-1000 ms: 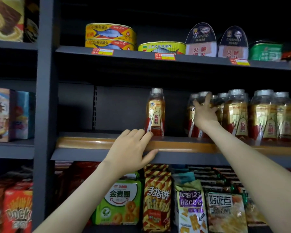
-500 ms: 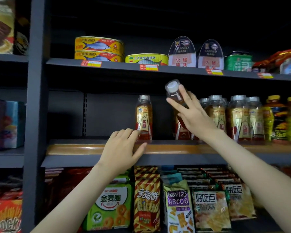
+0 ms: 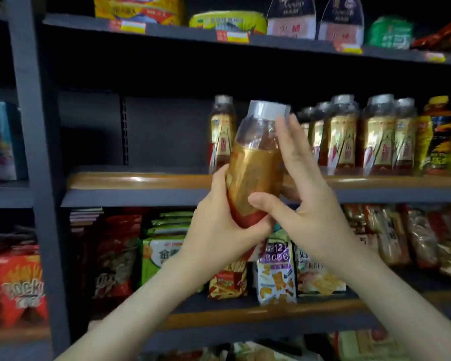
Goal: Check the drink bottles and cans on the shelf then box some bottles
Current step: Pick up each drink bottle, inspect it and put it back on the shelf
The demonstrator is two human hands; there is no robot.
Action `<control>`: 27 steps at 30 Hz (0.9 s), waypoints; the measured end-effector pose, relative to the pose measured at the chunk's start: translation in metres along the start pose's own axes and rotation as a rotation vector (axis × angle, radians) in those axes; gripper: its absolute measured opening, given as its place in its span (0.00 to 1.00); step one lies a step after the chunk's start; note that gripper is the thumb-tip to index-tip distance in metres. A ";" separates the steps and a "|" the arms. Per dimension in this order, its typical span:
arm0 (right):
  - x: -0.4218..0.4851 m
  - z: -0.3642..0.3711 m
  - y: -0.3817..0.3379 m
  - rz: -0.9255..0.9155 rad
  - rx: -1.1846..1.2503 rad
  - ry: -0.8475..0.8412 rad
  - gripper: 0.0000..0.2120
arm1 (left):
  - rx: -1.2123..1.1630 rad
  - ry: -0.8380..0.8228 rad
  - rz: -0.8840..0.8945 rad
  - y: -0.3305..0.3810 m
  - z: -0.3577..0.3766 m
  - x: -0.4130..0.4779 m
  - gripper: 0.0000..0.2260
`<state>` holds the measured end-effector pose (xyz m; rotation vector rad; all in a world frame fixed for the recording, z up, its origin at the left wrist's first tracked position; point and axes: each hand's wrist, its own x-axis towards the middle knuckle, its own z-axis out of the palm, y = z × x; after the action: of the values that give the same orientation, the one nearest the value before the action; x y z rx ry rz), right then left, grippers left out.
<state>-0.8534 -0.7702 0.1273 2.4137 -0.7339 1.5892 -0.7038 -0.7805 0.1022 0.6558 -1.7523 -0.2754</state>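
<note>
A drink bottle (image 3: 253, 162) with a gold and red label and a grey cap is held up in front of the middle shelf (image 3: 141, 181), tilted slightly right. My left hand (image 3: 219, 230) grips its red base from the left. My right hand (image 3: 302, 204) holds its right side, thumb across the lower label, fingers reaching up to the neck. One matching bottle (image 3: 222, 131) stands alone on the shelf behind. A row of several more bottles (image 3: 362, 136) stands to the right.
Yellow and black drink bottles (image 3: 439, 136) stand at the shelf's far right. Fish tins (image 3: 229, 22) and ham cans (image 3: 340, 20) fill the upper shelf. Snack bags (image 3: 276, 272) crowd the lower shelf. A dark upright post (image 3: 37, 178) divides the shelving at left.
My right hand has lifted the bottle off the shelf and brought it toward me. My left hand left the shelf edge and took hold of the bottle's base. The view moved closer.
</note>
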 end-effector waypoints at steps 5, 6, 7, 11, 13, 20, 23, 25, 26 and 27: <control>-0.065 0.044 0.009 0.190 0.270 -0.099 0.34 | -0.180 -0.163 -0.287 -0.033 -0.003 -0.072 0.27; -0.079 0.054 0.009 0.283 0.408 -0.100 0.36 | -0.235 -0.184 -0.351 -0.040 -0.005 -0.086 0.27; -0.095 0.062 0.009 0.393 0.557 -0.099 0.39 | -0.290 -0.204 -0.417 -0.046 -0.006 -0.101 0.27; -0.149 0.091 0.003 0.721 0.887 -0.247 0.41 | -0.486 -0.315 -0.665 -0.066 -0.012 -0.161 0.31; -0.169 0.105 0.000 0.919 1.080 -0.232 0.38 | -0.582 -0.372 -0.812 -0.076 -0.012 -0.193 0.37; -0.226 0.146 0.003 1.481 1.089 -0.149 0.20 | -0.567 -0.461 -1.274 -0.104 0.018 -0.237 0.38; -0.253 0.152 0.003 1.468 0.921 -0.269 0.25 | -0.509 -0.534 -1.255 -0.100 0.022 -0.251 0.09; -0.267 0.152 0.004 1.433 0.861 -0.370 0.31 | -0.464 -0.524 -1.275 -0.107 0.026 -0.259 0.09; -0.273 0.151 0.005 1.429 0.854 -0.413 0.33 | -0.459 -0.525 -1.298 -0.110 0.028 -0.263 0.09; -0.278 0.151 0.007 1.430 0.856 -0.445 0.33 | -0.463 -0.527 -1.327 -0.113 0.031 -0.266 0.10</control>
<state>-0.8208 -0.7481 -0.1864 2.9488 -2.8245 1.9306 -0.6594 -0.7284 -0.1805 1.3916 -1.3584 -1.8229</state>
